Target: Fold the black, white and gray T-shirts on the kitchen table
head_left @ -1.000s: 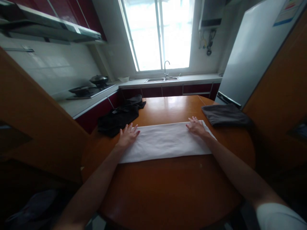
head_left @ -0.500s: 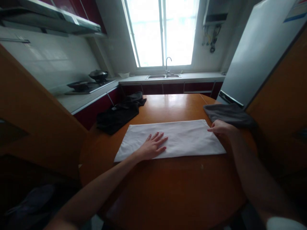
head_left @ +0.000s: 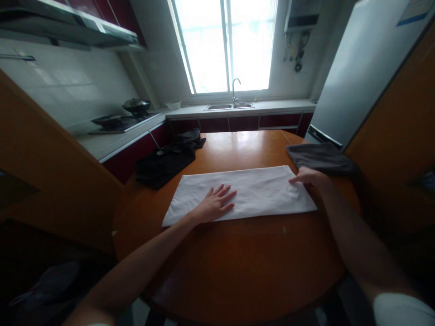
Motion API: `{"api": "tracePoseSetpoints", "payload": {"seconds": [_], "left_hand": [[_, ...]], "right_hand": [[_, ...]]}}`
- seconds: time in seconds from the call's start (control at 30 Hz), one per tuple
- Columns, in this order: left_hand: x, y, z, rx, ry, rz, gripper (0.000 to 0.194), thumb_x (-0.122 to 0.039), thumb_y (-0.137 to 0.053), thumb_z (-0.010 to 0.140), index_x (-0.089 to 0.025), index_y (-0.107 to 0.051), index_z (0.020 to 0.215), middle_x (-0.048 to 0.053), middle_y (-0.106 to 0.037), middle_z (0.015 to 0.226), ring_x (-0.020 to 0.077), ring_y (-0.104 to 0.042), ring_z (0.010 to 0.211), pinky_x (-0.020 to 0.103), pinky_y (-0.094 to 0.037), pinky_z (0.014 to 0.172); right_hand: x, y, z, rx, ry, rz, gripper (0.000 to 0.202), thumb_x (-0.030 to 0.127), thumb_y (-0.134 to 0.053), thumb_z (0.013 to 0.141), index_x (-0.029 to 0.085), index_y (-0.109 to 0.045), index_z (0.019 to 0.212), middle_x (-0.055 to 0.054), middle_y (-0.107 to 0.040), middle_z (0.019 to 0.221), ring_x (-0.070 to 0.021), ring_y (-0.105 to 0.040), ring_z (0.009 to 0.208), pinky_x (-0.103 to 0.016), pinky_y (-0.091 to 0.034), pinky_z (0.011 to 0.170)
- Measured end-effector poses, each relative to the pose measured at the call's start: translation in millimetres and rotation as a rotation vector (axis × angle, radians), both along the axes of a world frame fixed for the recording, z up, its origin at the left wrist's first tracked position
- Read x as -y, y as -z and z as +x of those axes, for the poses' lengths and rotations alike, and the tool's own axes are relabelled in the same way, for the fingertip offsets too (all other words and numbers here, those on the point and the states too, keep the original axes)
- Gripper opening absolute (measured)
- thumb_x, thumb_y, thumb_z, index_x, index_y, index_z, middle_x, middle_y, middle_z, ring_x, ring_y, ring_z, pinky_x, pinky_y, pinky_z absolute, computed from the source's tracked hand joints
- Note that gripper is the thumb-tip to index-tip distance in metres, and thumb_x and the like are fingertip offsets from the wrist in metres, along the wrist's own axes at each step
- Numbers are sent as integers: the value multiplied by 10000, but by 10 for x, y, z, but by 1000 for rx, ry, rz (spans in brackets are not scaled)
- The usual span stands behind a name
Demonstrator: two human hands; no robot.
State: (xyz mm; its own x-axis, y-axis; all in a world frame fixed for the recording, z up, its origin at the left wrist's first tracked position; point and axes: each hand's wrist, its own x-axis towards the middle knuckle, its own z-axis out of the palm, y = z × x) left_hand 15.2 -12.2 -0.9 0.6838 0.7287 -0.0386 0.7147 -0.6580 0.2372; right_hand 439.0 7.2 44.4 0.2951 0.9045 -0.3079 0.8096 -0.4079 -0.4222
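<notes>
A white folded cloth [head_left: 258, 192] lies flat in a long strip across the wooden table, with slight wrinkles near its right end. Resting on its middle is my left hand [head_left: 214, 204], palm down with the fingers spread. My right hand [head_left: 307, 176] is at the cloth's right edge, its fingers curled and closed on the edge, with one fingertip showing on top. The other fingers of that hand are partly hidden.
Dark clothing [head_left: 170, 158] lies at the table's left side, and a grey folded cloth [head_left: 319, 157] at the right. Behind the round-edged wooden table [head_left: 238, 267] are a counter with a sink [head_left: 229, 107], a stove with pans [head_left: 136, 106] and a fridge [head_left: 360, 68].
My right hand has shifted slightly left and inward at the cloth's right edge, where small wrinkles show. My left hand stays in place on the cloth. The view has tilted a little.
</notes>
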Motion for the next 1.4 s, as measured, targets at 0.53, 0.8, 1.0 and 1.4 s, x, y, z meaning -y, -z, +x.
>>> {"api": "tracePoseSetpoints", "payload": {"seconds": [0.53,0.8,1.0,1.4], "left_hand": [[-22,55,40,148,-26,72,485,-454,-466,1025,-291,-519,1479,94,-392,1614,347,-281,1518,633,-210,1200],[30,-131,169,611,38,134,418,-352,-482,1029,-209,-562,1413,133,-617,1372,252,-595,1263,425,-468,1097],[58,-131,189,708,126,11,565,-290,-500,1018,-237,-365,1565,119,-589,1438,241,-565,1311,444,-437,1126],[22,6,203,622,73,-117,690,-158,-506,893,-200,-378,1569,88,-562,1484,251,-577,1300,392,-437,1135]], "right_hand": [[156,-284,-294,-667,-166,143,448,182,-708,765,135,-681,1210,-1,-638,716,-79,-516,536,-165,-416,487],[214,-297,-1080,-822,-158,420,771,162,-684,753,59,-471,1486,70,-553,571,-76,-444,470,-184,-358,457],[353,-65,-1759,-840,-305,485,766,228,-620,764,67,-463,1496,99,-493,526,-83,-377,433,-212,-296,432],[399,460,-2159,-645,-462,547,753,146,-647,756,130,-453,1483,74,-563,638,-110,-489,562,-227,-364,520]]}}
